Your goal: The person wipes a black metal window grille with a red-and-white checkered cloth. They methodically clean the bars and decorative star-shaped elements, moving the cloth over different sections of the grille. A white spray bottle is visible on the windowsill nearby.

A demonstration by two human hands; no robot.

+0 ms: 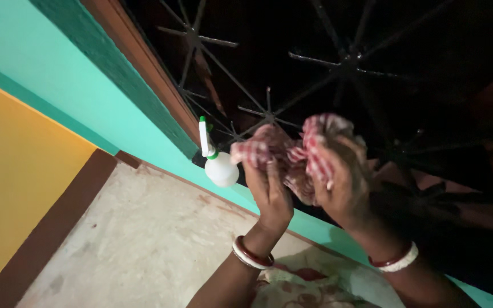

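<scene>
While bunched, cloth hiding fingers

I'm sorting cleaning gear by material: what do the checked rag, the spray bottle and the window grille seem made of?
The red-and-white checked cloth, bunched in both hands, looks like soft woven cotton, judging by its crumpled folds. The white spray bottle with green nozzle looks like smooth plastic with a slight sheen. The dark window grille seems painted metal: thin rigid bars.

Single head-worn view, tilted sideways, close on both hands, facing a dark window grille, floor below
</scene>
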